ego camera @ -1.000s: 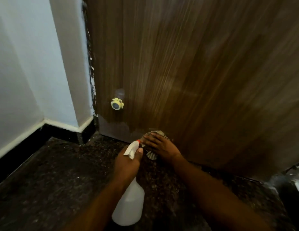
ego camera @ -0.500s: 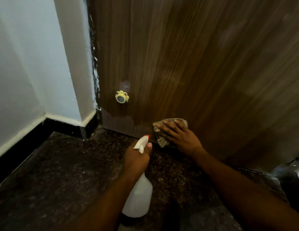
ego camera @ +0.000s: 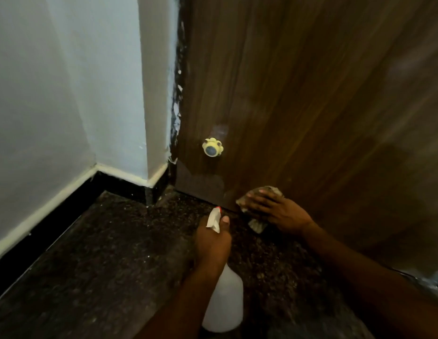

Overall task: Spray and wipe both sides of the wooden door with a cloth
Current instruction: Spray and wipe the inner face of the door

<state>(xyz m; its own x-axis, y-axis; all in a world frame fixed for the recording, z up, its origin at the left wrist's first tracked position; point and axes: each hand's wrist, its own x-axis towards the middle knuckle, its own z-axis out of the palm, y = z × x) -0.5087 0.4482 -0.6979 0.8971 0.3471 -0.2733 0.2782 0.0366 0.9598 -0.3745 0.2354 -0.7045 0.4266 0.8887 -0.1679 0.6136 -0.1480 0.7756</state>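
The dark brown wooden door point(ego camera: 298, 94) fills the upper right of the head view. My right hand point(ego camera: 276, 210) presses a grey crumpled cloth point(ego camera: 258, 225) flat against the door's bottom edge, just above the floor. My left hand point(ego camera: 212, 243) grips the neck of a white spray bottle point(ego camera: 224, 302), thumb on its white trigger head with a red nozzle tip pointing toward the door. The bottle hangs below my hand, close over the floor.
A yellow flower-shaped door stopper point(ego camera: 212, 147) sticks out low on the door's left side. White wall point(ego camera: 66, 94) with black skirting point(ego camera: 66, 199) forms a corner to the left. Dark speckled stone floor point(ego camera: 103, 253) lies below. A shiny object point(ego camera: 433, 282) shows at the right edge.
My right hand with the cloth slid along the door's bottom edge, first up and right, then slightly back down. The left hand and bottle stayed about the same.
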